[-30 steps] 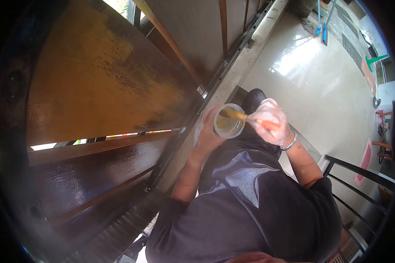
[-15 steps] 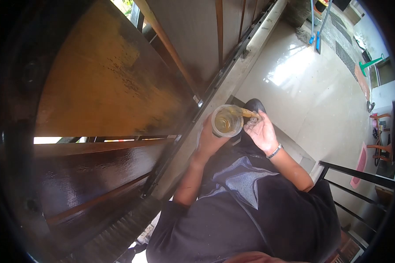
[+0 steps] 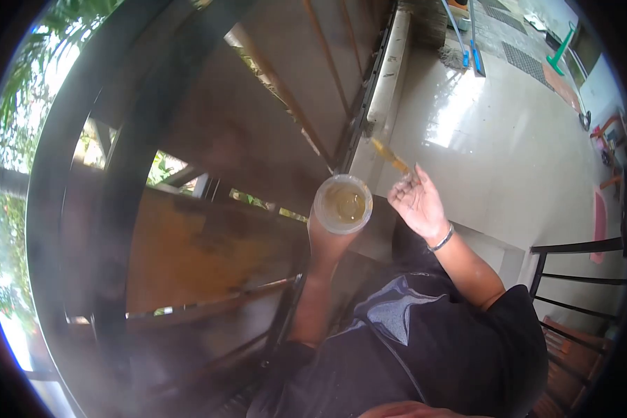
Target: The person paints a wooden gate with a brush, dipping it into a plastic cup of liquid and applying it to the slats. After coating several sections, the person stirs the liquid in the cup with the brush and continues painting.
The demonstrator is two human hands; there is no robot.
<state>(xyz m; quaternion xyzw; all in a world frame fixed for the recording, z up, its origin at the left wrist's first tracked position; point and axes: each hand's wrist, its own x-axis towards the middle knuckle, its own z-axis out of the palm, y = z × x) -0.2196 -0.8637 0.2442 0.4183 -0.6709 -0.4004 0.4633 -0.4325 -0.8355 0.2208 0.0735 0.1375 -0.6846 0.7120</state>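
Note:
My left hand (image 3: 326,240) is wrapped around a clear plastic cup (image 3: 321,207), which has a yellowish liquid (image 3: 344,205) in the bottom. To its right, my right hand (image 3: 422,209) pinches a slim brush (image 3: 391,157) coated yellowish-brown. The brush points up and left, clear of the cup's rim. Its far end is slightly blurred, and my fingers hide part of its handle. Left of the cup stands a dark wooden panel with an amber patch (image 3: 174,258).
Wooden slats and panels (image 3: 258,118) with gaps fill the left side, plants (image 3: 21,125) beyond. On the right lies a shiny tiled floor (image 3: 494,153). A black metal railing (image 3: 578,246) stands at lower right. Blue-ended long-handled cleaning tools (image 3: 475,52) are at the far end.
The brush has come out from over the cup's rim and now points up in the air. The cup has moved slightly left. My view has turned left, showing more plants and slats.

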